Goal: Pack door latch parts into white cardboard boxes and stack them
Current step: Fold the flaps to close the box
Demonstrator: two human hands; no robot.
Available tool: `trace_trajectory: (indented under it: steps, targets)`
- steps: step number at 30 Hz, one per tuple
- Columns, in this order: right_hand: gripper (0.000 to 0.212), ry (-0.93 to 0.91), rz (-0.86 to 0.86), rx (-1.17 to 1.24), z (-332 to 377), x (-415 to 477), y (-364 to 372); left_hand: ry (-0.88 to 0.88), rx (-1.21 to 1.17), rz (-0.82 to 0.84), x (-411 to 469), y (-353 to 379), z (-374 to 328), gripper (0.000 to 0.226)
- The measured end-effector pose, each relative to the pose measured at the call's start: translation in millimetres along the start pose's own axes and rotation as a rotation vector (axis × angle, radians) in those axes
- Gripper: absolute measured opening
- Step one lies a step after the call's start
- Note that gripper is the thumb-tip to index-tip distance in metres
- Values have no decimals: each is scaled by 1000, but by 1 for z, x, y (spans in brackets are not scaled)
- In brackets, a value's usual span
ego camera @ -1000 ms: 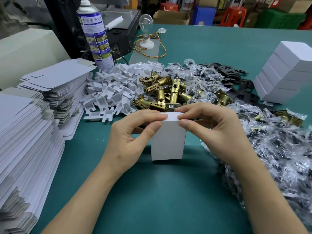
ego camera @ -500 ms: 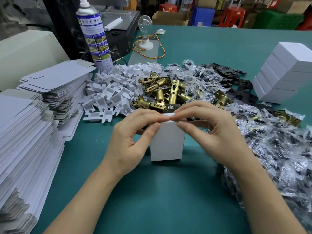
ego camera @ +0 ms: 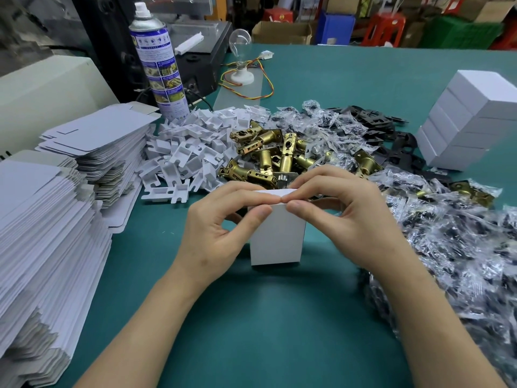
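A small white cardboard box stands upright on the green table in the middle of the head view. My left hand grips its top left corner, thumb on the near face and fingers over the top flap. My right hand grips the top right corner in the same way, and the fingertips of both hands meet over the lid. What is inside the box is hidden. Behind it lies a heap of brass door latches. A stack of closed white boxes stands at the right.
Tall piles of flat box blanks fill the left side. White plastic inserts lie left of the latches, bagged screws and parts spread along the right, black plates behind. A spray can and a bulb stand at the back.
The fingertips of both hands have drawn closer together over the box's top flap, pressing it lower. The box has stayed in the same spot.
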State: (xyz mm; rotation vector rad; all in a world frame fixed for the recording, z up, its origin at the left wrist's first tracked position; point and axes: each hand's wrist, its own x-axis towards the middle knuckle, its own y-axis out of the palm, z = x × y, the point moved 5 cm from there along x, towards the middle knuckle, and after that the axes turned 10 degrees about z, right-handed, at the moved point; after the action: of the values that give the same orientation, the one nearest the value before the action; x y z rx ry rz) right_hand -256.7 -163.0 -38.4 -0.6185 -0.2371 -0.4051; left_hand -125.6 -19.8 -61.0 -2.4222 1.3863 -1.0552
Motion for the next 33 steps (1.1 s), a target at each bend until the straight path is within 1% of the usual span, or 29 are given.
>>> trace_trajectory:
  steps: [1,2,3,5,6,8,10,13,14,16,18,19,21,23,25,28,30,33]
  targets:
    - [12,14,6,20,-2,0,1,-10,-6,-5,-1,1,2,20]
    - [20,51,18,73,-4,0,2,-41,-31,-1,-3,2,5,26]
    - [33,105,32,152,-8,0,2,-99,-77,18,-4,4,9,38]
    - [58,234,48,265,-15,-5,3,-242,-153,114,-7,8,18,60]
    - [65,297,64,258,-19,-9,5,-294,-149,171,-7,9,22,65]
    - [73,400,119,177,-25,-20,15,-339,-113,249,-8,11,28,62]
    - [81,446,132,170,-26,-31,27,-360,-110,250,-7,10,29,58]
    - [106,444,59,163,-19,-42,47,-427,-202,171,-8,12,34,59]
    - [115,441,34,103,-17,-45,54,-464,-266,132,-8,13,35,57]
    - [124,420,16,-69,-9,-49,69,-539,-407,47,-9,17,37,52]
    - [125,406,-2,-189,-1,-50,80,-585,-505,-14,-10,19,37,44]
    - [123,408,-30,-238,1,-49,81,-602,-540,-25,-11,20,36,44]
    - [113,413,-111,-367,6,-44,77,-637,-607,-16,-12,25,36,51]
    - [103,400,-176,-433,12,-40,69,-652,-675,-3,-13,29,36,50]
    - [95,387,-199,-413,15,-37,59,-636,-770,20,-12,30,35,53]
    - [90,376,-215,-328,15,-25,38,-598,-883,68,-8,29,31,64]
    - [86,358,-233,-308,17,-13,19,-584,-885,88,-6,29,31,60]
    - [82,350,-308,-304,20,4,-17,-576,-837,124,-7,30,33,65]
